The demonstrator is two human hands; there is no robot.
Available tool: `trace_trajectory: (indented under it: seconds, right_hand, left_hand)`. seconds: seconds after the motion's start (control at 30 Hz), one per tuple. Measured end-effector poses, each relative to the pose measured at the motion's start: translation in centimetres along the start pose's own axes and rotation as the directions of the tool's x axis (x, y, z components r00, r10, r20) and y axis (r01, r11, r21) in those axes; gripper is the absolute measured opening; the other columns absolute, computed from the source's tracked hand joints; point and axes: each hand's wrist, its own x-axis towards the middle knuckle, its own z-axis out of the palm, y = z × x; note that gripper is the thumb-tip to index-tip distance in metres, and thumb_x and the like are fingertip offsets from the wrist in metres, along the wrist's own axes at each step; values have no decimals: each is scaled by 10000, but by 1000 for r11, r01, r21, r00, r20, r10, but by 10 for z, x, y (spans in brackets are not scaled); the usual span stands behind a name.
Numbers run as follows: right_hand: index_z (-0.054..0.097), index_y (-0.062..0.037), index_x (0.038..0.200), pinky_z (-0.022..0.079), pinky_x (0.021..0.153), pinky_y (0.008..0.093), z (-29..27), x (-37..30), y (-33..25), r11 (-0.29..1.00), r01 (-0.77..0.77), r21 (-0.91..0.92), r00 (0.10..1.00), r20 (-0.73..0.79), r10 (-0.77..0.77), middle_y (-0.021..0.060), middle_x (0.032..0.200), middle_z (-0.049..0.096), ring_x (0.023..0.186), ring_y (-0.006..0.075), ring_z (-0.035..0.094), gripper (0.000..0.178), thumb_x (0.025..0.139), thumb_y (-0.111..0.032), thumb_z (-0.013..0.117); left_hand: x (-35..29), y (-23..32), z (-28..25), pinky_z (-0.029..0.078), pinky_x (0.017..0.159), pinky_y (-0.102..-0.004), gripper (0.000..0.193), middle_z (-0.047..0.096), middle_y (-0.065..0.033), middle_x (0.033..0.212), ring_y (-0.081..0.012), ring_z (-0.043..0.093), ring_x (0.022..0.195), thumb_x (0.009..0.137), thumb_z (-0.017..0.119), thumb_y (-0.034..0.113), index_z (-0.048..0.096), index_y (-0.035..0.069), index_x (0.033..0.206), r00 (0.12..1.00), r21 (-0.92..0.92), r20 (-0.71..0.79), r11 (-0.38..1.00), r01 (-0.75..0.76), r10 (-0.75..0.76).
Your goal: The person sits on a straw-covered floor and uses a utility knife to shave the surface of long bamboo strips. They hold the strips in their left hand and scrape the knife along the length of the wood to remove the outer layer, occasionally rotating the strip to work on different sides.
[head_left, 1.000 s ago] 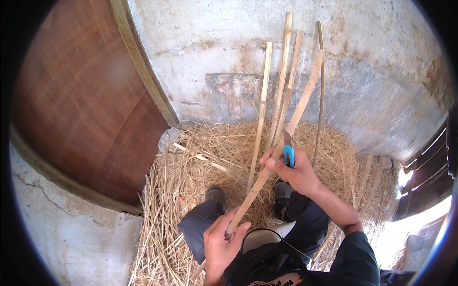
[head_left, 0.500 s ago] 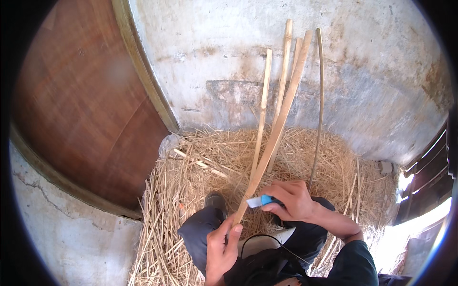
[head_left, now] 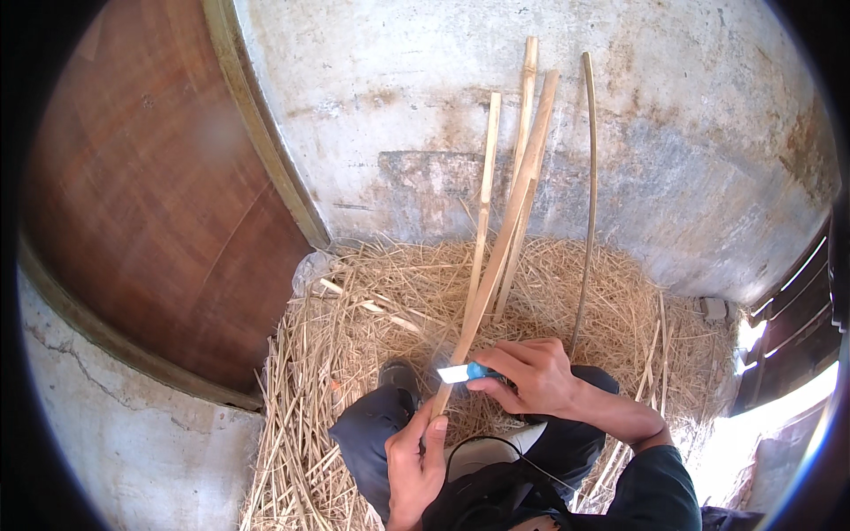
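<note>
A long, flat bamboo strip point(head_left: 506, 241) slants up and away from me, its near end pinched between the thumb and fingers of my left hand point(head_left: 416, 465). Just above that grip, a broad blade lies across the strip. It belongs to a knife with a blue handle point(head_left: 479, 371), and my right hand point(head_left: 537, 375) is closed around that handle. The blade catches bright light, so whether its edge bites into the bamboo cannot be made out.
Other bamboo strips point(head_left: 486, 188) and a thin curved stick point(head_left: 591, 168) stand near the stained wall point(head_left: 691, 106). Straw and shavings point(head_left: 310, 416) cover the ground around my legs. A brown wooden door point(head_left: 159, 203) is at the left, with dark slats point(head_left: 801, 305) at the right.
The knife has shifted left, so its blade now crosses the strip instead of sitting at its right side. The strip's far end has dropped lower and leftward.
</note>
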Motion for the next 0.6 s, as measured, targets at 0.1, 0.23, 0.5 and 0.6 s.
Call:
trace_trajectory:
  seconds: [0.1, 0.23, 0.5, 0.6]
  right_hand:
    - [716, -91, 1114, 506, 484, 348, 1, -1, 1, 1000, -3, 1, 1000, 13, 3, 35, 750, 666, 574, 235, 684, 340, 930, -354, 827]
    - [732, -91, 1106, 505, 481, 349, -1, -2, 0, 999, -5, -38, 998, 56, 7, 44, 735, 681, 571, 221, 690, 324, 957, -370, 803]
    - [772, -27, 1116, 484, 514, 371, -50, 21, 105, 913, -395, -104, 902, -231, 364, 111, 640, 636, 507, 209, 590, 459, 1091, -460, 622]
    - [779, -42, 1130, 466, 527, 368, -50, 14, 132, 899, -414, -142, 904, -181, 388, 87, 626, 615, 527, 197, 589, 499, 1113, -492, 563]
  left_hand:
    - [-1, 0, -1, 428, 554, -277, 314, 584, -56, 703, -70, 483, 621, 1099, 636, 150, 694, -30, 1350, 1000, 17, -1, 1000, 20, -20]
    - [-4, 0, -2, 400, 541, -267, 284, 554, -39, 676, -67, 445, 597, 1091, 650, 143, 710, -22, 1315, 999, 17, 3, 998, 54, -54]
    - [-55, -21, -18, 551, 871, -337, 318, 798, -151, 1120, -168, 704, 979, 1122, 600, 207, 727, -2, 1325, 975, -56, 135, 981, 188, -179]
    - [-60, -20, -24, 532, 952, -347, 340, 787, -150, 1170, -188, 693, 1073, 1139, 581, 231, 717, -5, 1341, 963, -122, 165, 965, 234, -213]
